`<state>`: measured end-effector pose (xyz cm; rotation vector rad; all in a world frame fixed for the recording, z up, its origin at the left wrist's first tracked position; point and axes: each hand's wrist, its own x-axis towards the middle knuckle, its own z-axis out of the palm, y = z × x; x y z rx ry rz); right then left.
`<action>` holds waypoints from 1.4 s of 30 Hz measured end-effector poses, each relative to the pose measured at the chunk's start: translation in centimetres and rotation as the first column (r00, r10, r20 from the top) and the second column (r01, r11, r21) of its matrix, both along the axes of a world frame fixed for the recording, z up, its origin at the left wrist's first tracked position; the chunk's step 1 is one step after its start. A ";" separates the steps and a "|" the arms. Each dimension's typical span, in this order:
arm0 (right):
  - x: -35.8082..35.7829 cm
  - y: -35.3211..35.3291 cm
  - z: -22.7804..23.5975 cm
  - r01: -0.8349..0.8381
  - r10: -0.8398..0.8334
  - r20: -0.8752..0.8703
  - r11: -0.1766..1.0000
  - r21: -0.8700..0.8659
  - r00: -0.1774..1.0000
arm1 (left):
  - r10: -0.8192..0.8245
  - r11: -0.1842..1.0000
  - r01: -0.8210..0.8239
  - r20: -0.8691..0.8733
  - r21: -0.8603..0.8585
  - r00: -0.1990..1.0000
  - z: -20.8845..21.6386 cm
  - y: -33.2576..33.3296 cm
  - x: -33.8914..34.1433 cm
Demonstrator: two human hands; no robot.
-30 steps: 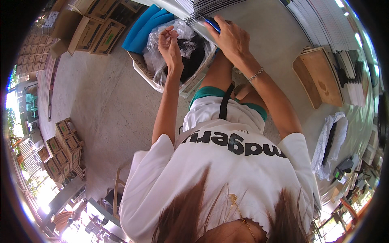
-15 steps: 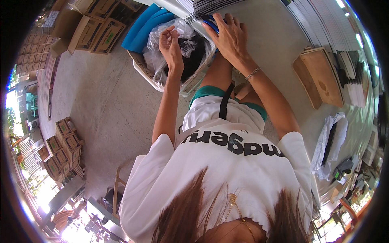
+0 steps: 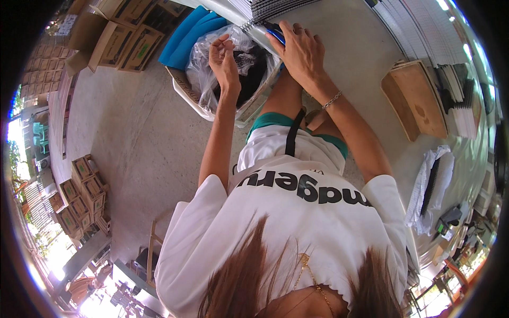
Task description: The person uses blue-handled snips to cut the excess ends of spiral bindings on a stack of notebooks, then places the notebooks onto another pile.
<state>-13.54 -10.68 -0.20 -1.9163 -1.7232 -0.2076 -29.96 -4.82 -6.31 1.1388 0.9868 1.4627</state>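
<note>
My right hand (image 3: 304, 55) is closed around a tool with blue and black handles (image 3: 277, 36); its working end is mostly hidden. That tool meets the end of a black coil binding (image 3: 248, 25) along a stack of coil-bound sheets (image 3: 281, 6) at the top. My left hand (image 3: 224, 61) is raised, fingers curled toward the thumb, and whatever they may pinch is too small to see. Beneath it stands a white bin (image 3: 197, 108) lined with a clear plastic bag (image 3: 199, 66), with dark material (image 3: 253, 79) inside.
Blue folded sheeting (image 3: 185, 34) lies over the bin's far left side. Cardboard boxes (image 3: 140, 47) stack at the far left, more boxes (image 3: 82, 185) nearer. On the right are a wooden holder (image 3: 416, 100), bound books (image 3: 464, 116) and a white plastic wrapper (image 3: 441, 175) around a dark strip.
My right hand has shifted very slightly, and the blue handles have turned a little in its grip. My left hand stays almost still above the bin.
</note>
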 end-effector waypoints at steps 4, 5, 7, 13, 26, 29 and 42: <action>0.0 0.1 -0.7 0.050 -0.063 0.152 0.995 0.087 0.986 | 0.003 1.000 -0.003 0.012 0.004 1.000 0.0 -0.1 0.3; 0.0 0.2 -0.9 0.065 -0.077 0.153 0.995 0.081 0.985 | 0.005 1.000 -0.005 0.012 -0.003 1.000 0.0 -0.1 0.3; 0.1 0.4 -1.2 0.055 -0.070 0.150 0.993 0.102 0.986 | 0.008 1.000 -0.008 0.011 -0.008 1.000 0.1 -0.1 0.3; 0.4 0.4 -1.3 0.041 -0.052 0.128 0.995 0.088 0.990 | 0.012 1.000 -0.012 0.000 -0.018 1.000 -0.2 -0.1 0.0; 0.5 0.4 -1.2 0.016 -0.036 0.175 0.993 0.114 0.984 | 0.016 0.998 -0.018 -0.030 -0.066 0.999 -0.1 -0.3 0.1; 0.6 1.0 -1.4 -0.001 -0.034 0.188 0.983 0.183 0.982 | 0.011 0.998 -0.013 -0.027 -0.060 1.000 -0.1 -0.3 0.2; -0.6 0.9 1.2 0.009 -0.014 -0.032 0.991 -0.133 0.999 | -0.014 0.997 0.014 -0.002 -0.072 1.000 0.0 -0.5 0.7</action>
